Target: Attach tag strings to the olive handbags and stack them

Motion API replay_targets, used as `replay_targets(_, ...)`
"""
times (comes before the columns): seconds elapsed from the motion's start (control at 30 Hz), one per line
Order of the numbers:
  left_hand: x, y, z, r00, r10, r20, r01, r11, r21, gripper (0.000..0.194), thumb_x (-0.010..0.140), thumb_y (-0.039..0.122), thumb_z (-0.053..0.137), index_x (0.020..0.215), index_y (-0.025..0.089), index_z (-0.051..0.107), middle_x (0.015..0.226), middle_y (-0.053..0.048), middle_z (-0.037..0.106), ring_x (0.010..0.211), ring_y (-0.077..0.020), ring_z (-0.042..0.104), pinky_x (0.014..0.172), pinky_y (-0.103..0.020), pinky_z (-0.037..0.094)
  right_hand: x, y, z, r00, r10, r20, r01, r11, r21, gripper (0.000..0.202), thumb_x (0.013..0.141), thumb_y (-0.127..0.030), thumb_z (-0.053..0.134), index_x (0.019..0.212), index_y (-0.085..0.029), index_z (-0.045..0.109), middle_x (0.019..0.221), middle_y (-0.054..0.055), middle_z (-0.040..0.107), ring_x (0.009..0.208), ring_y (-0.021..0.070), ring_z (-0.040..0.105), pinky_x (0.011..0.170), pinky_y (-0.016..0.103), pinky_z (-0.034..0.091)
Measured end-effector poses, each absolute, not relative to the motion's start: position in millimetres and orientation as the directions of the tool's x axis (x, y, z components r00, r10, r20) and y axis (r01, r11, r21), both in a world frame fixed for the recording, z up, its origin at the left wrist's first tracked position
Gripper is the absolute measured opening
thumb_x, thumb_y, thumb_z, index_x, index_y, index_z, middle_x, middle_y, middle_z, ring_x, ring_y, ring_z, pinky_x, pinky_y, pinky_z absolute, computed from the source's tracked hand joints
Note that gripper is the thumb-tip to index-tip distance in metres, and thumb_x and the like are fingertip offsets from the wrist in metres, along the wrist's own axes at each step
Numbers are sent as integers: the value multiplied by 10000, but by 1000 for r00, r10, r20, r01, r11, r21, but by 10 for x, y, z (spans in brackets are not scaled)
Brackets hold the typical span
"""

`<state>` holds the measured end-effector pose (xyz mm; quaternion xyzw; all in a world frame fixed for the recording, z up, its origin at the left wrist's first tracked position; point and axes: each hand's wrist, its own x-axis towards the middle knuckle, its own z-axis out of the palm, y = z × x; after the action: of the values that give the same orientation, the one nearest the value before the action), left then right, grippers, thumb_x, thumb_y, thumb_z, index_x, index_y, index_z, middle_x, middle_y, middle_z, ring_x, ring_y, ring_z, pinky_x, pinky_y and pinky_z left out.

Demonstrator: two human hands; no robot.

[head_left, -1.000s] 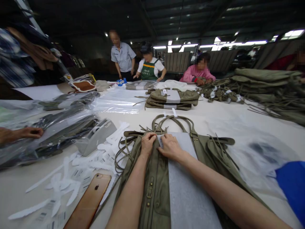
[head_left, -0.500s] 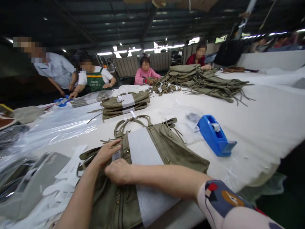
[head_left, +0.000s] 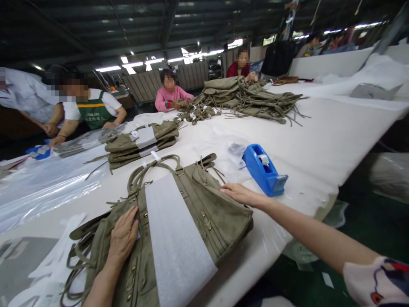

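An olive-green suede handbag lies flat on the white table in front of me, with a white foam strip laid lengthwise over its middle. My left hand rests flat on the bag's left half, fingers spread. My right hand is stretched out to the right, palm down, touching the bag's right edge, a short way from a blue tape dispenser. Neither hand holds anything.
A stack of folded olive bags lies behind mine, and a big heap of them further back. Clear plastic bags and white paper tags cover the left. Several people work along the table's far side. The table edge drops off at right.
My view has swung to the right. My right hand left the middle of the bag and reached out to its right edge. My left hand slid down and flattened on the left half.
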<state>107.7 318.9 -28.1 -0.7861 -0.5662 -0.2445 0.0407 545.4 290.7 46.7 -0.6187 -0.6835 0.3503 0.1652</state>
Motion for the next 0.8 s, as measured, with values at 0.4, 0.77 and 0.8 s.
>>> replay_targets(0.4,1017,3152,-301,287,899,331,935,-338,108,507,848,409,275,1261,146,406,1315,-146,436,1246,-278,381,1059,-484,294,5151,2541,788,-473,881,-11,411,209,-887,339,874,-360,390,1008,-133,604,1007,115,637,926,231,573,792,318,406)
replay_targets(0.77,1913,3354,805,539,764,355,826,-562,-45,428,813,425,444,1153,176,517,1191,-101,558,1209,-265,421,1041,-457,328,5612,2348,-107,-21,951,-308,417,-272,-867,274,809,-304,465,997,-125,553,902,99,628,837,197,565,736,307,412)
replay_targets(0.8,2234,3335,913,647,717,259,751,-658,-54,469,813,390,468,1237,192,448,1277,-89,496,1257,-249,363,1057,-440,306,5597,2341,-99,-32,945,-326,369,-292,-883,267,785,-284,490,990,-128,559,873,87,633,814,192,568,722,304,415)
